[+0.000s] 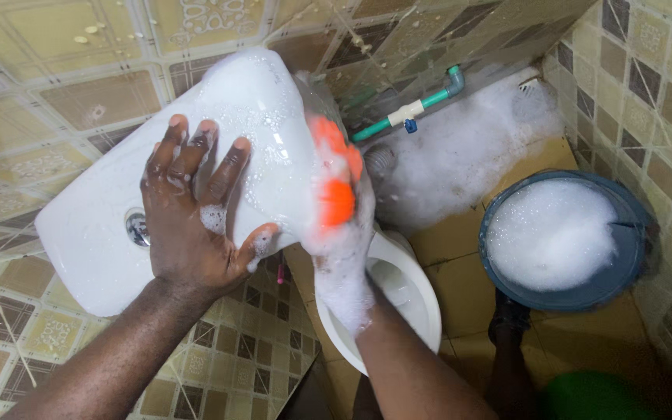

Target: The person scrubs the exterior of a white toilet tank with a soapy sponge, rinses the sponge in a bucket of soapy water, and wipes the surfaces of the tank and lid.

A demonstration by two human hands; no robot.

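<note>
My left hand lies flat with fingers spread on the lid of a white toilet tank, which is wet and soapy. A round silver flush button sits in the lid just left of that hand. My right hand, covered in foam, grips an orange scrubbing sponge and presses it against the right side of the tank. Below my right forearm is the white toilet bowl.
A dark blue bucket full of suds stands on the tiled floor at right. A green pipe with a white valve runs along the wall above a heap of foam. Something green sits at the bottom right. Tiled walls close in on both sides.
</note>
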